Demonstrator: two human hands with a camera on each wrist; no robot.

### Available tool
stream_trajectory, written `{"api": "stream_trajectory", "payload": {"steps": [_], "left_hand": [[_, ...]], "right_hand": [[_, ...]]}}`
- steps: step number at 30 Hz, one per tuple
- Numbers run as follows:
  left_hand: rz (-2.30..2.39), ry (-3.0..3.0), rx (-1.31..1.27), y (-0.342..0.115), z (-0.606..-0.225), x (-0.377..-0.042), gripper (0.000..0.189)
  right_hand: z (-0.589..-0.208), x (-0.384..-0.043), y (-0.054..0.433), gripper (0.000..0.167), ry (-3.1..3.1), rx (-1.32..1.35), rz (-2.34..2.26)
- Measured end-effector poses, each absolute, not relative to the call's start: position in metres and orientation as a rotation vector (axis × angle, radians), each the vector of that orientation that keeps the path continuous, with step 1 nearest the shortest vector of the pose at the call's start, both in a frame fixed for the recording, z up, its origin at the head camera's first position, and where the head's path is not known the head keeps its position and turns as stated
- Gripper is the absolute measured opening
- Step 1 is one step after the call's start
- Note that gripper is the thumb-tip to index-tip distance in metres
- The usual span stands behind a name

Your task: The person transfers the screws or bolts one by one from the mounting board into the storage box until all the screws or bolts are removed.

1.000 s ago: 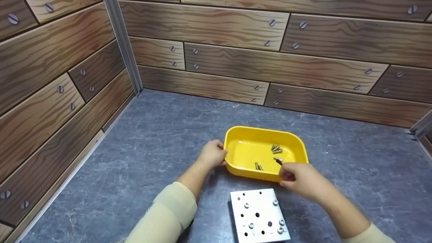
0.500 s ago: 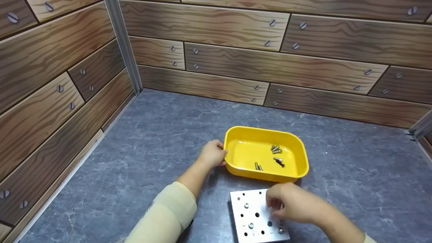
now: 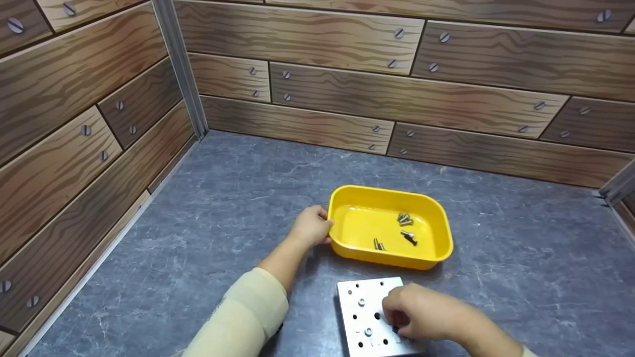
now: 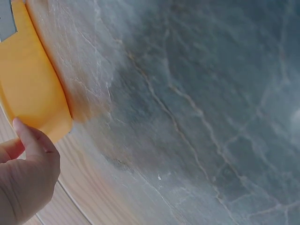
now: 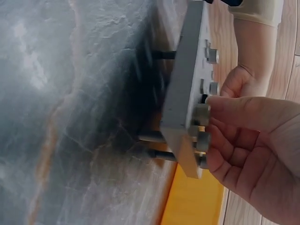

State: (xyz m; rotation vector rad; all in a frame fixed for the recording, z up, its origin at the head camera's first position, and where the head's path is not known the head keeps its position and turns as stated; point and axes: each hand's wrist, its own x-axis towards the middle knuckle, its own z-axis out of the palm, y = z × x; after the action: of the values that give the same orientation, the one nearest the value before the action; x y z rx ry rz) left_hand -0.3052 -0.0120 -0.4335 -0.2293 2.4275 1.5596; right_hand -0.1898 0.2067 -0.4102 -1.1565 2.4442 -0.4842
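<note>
In the head view my left hand (image 3: 311, 226) pinches the left rim of a yellow plastic tray (image 3: 426, 258); the left wrist view shows the thumb (image 4: 29, 136) on the tray's edge. Silver screws (image 3: 406, 219) and a black screw (image 3: 410, 240) lie in the tray. Below it is a silver metal plate (image 3: 369, 292) with holes and socket-head screws. My right hand (image 3: 421, 312) is over the plate's right part, thumb and index finger curled together at a screw head (image 5: 201, 115). Cannot tell which screw they pinch. Screw shafts (image 5: 163, 155) stick out under the plate.
A grey marbled tabletop (image 3: 248, 198) carries the tray and plate. Wood-patterned panels (image 3: 322, 84) stand behind and on the left, joined by a metal corner post (image 3: 181, 69). A second screw pair (image 3: 378, 244) lies by the tray's front wall.
The right hand has left the black screw in the tray and moved down to the metal plate, where its fingers are now at the screws. The left hand stays on the tray.
</note>
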Motion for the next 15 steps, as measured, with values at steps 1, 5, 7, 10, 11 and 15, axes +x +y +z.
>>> {"api": "stream_trajectory", "payload": {"steps": [1, 5, 7, 10, 11, 15], "left_hand": [[1.559, 2.427, -0.230, -0.0120, -0.4334, -0.3051, 0.008], [1.549, 2.431, -0.228, -0.0122, -0.4329, -0.3056, 0.008], [1.546, 2.433, -0.231, -0.0123, -0.4327, -0.3058, 0.009], [1.552, 2.426, -0.237, -0.0125, -0.4334, -0.3060, 0.009], [1.554, 2.426, -0.235, -0.0126, -0.4336, -0.3059, 0.009], [1.554, 2.428, -0.231, -0.0130, -0.4339, -0.3056, 0.010]], "right_hand": [[-0.4112, -0.1895, 0.2067, 0.023, 2.443, -1.173, -0.487], [-0.4139, -0.1889, 0.2066, 0.023, 2.448, -1.253, -0.482], [-0.4140, -0.1891, 0.2058, 0.023, 2.449, -1.260, -0.469], [-0.4133, -0.1894, 0.2042, 0.022, 2.446, -1.237, -0.446], [-0.4131, -0.1895, 0.2038, 0.022, 2.446, -1.225, -0.440], [-0.4122, -0.1895, 0.2028, 0.021, 2.441, -1.175, -0.446]]}}
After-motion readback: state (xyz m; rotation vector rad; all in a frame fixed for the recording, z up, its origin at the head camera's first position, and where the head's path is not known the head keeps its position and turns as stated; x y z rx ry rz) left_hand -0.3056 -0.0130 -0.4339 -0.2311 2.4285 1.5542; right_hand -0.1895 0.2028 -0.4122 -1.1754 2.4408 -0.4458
